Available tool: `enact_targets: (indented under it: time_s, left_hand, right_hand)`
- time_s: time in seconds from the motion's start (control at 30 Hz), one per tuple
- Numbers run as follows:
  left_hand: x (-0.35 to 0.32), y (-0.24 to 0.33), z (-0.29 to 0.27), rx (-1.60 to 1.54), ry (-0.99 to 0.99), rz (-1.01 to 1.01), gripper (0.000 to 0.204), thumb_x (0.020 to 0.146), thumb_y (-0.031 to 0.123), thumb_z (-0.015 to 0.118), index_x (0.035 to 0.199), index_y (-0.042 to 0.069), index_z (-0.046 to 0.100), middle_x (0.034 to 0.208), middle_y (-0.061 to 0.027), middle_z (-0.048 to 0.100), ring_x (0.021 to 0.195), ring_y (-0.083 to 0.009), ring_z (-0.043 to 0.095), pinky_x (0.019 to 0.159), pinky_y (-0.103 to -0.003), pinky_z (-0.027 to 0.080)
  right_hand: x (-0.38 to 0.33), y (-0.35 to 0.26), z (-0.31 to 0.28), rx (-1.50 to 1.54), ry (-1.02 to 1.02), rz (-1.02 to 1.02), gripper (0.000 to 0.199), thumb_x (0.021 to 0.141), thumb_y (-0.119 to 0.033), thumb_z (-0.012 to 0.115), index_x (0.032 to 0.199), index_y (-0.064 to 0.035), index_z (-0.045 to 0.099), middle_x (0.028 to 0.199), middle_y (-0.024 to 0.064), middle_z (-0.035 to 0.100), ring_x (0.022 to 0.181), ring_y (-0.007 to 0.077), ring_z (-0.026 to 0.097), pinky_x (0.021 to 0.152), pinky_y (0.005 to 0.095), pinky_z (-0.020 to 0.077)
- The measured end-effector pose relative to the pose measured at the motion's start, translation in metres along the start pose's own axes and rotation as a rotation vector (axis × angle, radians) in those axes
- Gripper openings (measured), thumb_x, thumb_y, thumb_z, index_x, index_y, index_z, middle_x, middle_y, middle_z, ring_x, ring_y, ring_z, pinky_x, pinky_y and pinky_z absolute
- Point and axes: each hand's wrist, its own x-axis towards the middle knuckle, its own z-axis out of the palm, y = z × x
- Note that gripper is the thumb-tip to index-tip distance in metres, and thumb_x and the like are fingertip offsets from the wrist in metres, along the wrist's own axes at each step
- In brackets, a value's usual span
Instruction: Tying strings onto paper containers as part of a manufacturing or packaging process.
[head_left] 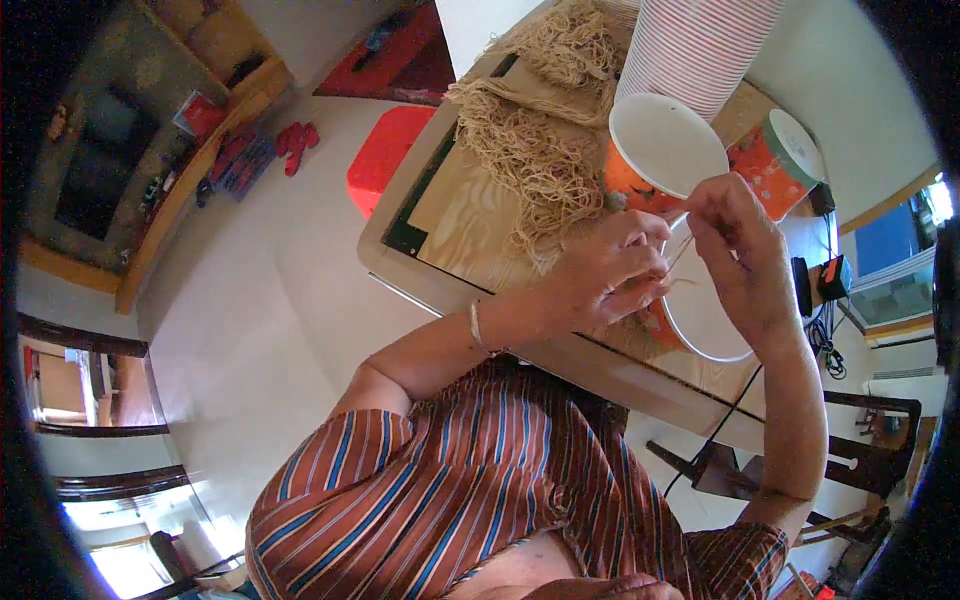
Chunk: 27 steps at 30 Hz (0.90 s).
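My left hand (610, 272) and my right hand (740, 262) are raised over the table's right side, fingertips pinched close together. Between them runs a thin pale strand of string (682, 282), one loose end curling by the left fingers. Just below is a white-lined round paper tub (705, 315), partly covered by my hands. Behind it stands an orange paper tub (668, 140) with its white inside showing. A tangled heap of beige string (545, 170) lies beside my left hand, spreading to the far edge.
A tall stack of nested paper tubs (695, 55) rises at the back. Another orange tub (775, 165) lies tipped at the right, near black adapters and cables (828, 335). A red stool (388, 155) is left of the table (460, 235); a dark wooden chair (860, 450) stands at right.
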Motion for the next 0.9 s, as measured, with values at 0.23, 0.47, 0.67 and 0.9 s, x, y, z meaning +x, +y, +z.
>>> enact_targets:
  time_s: [0.23,0.47,0.67,0.9]
  left_hand:
    - [-0.006,0.003,0.004,0.252,-0.099,0.273,0.019,0.074,0.011,0.069,0.091,0.009,0.060,0.101,-0.0101,0.061,0.093,-0.0274,0.059,0.080,-0.037,0.050]
    - [0.005,0.054,0.050,0.422,-0.186,0.321,0.021,0.070,0.016,0.060,0.087,0.005,0.060,0.098,-0.0129,0.061,0.088,-0.0267,0.061,0.076,-0.035,0.053]
    - [0.009,0.055,0.064,0.017,-0.192,0.351,0.015,0.077,0.012,0.060,0.089,0.004,0.060,0.096,-0.0134,0.061,0.083,-0.0284,0.063,0.076,-0.039,0.054]
    - [0.022,0.029,0.004,-0.168,-0.058,-0.033,0.018,0.082,0.009,0.065,0.100,0.005,0.063,0.099,-0.0101,0.062,0.093,-0.0282,0.062,0.081,-0.036,0.051]
  right_hand:
    - [0.001,0.024,-0.013,-0.012,0.053,0.089,0.006,0.090,-0.006,0.057,0.092,-0.0020,0.052,0.079,0.0049,0.054,0.073,0.0106,0.053,0.065,0.0260,0.0445]
    - [0.002,0.033,-0.012,-0.324,-0.140,0.147,0.020,0.089,-0.020,0.061,0.085,-0.0008,0.055,0.070,0.0136,0.056,0.067,0.0250,0.057,0.062,0.0382,0.0458]
    - [-0.016,0.040,-0.011,-0.505,-0.268,0.236,0.023,0.083,-0.022,0.064,0.086,-0.0018,0.052,0.076,0.0187,0.060,0.073,0.0381,0.060,0.065,0.0455,0.0464]
    - [-0.042,0.027,-0.012,-0.501,-0.258,0.100,0.014,0.081,-0.007,0.060,0.087,-0.0016,0.047,0.086,0.0181,0.051,0.084,0.0384,0.055,0.072,0.0462,0.0447]
